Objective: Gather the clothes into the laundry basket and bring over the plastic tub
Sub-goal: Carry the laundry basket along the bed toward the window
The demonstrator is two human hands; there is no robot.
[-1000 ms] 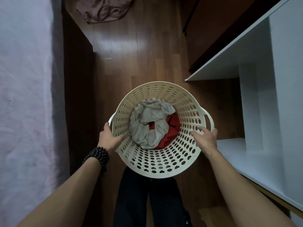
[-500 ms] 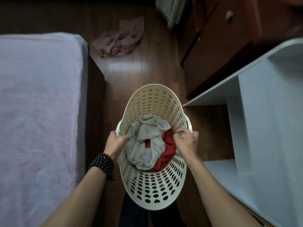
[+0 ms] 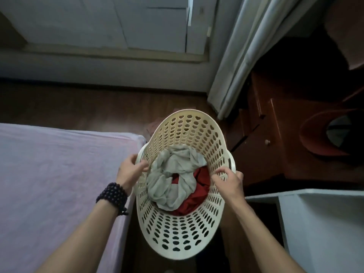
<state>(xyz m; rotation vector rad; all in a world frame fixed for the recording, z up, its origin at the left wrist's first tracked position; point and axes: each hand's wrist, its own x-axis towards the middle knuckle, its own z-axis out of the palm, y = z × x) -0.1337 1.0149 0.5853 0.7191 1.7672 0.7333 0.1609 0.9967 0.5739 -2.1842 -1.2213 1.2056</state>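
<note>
The laundry basket (image 3: 183, 184), holding grey cloth (image 3: 173, 178) over a red garment (image 3: 199, 186), hangs between bed (image 3: 59, 174) and dresser (image 3: 275, 146), each rim side pinched by the left hand (image 3: 131, 170) and right hand (image 3: 229, 182), so a slipping fingertip grip could tip it and spill clothes.

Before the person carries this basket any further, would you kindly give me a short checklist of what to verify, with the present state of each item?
1. Left hand on the laundry basket: ok, it grips the left handle.
2. Right hand on the basket: ok, fingers curl over the right rim.
3. Clothes contained: ok, the grey garment and red garment lie at the bottom, nothing hangs over the rim.
4. Basket level: not ok, it tilts so its opening faces the person.
5. Floor clothes all gathered: cannot tell, the basket hides the floor beyond it.
6. Plastic tub located: cannot tell, a reddish round vessel at right is too dim to identify.
</note>
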